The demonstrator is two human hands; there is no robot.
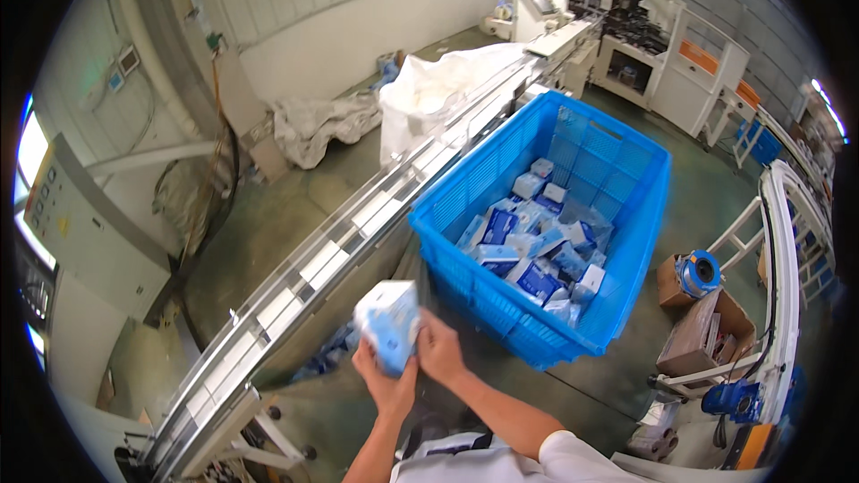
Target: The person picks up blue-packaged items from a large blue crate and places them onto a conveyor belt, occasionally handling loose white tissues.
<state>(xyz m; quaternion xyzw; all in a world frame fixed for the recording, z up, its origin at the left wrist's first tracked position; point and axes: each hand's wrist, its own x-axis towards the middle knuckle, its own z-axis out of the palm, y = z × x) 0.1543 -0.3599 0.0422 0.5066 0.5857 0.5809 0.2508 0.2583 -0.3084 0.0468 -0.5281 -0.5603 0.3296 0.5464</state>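
Between both hands I hold a light-blue and white tissue pack (390,324), slightly blurred, with its white end turned up and away from me. My left hand (388,385) grips its lower left side, fingers curled round it. On its right side, my right hand (439,349) is closed against the wrapper. Just right of the hands stands a large blue plastic basket (528,344). Several blue, white and dark-blue tissue packs (539,279) lie jumbled in it. Left of my hands, a narrow conveyor (335,234) carries a row of white blocks (280,311).
A big white sack (407,116) stands beyond the conveyor, near a crumpled grey-white sheet (322,128). At far right are a curved white conveyor frame (786,277) and an open cardboard box (707,335). A grey control cabinet (94,237) stands at left; machinery (626,27) fills the back.
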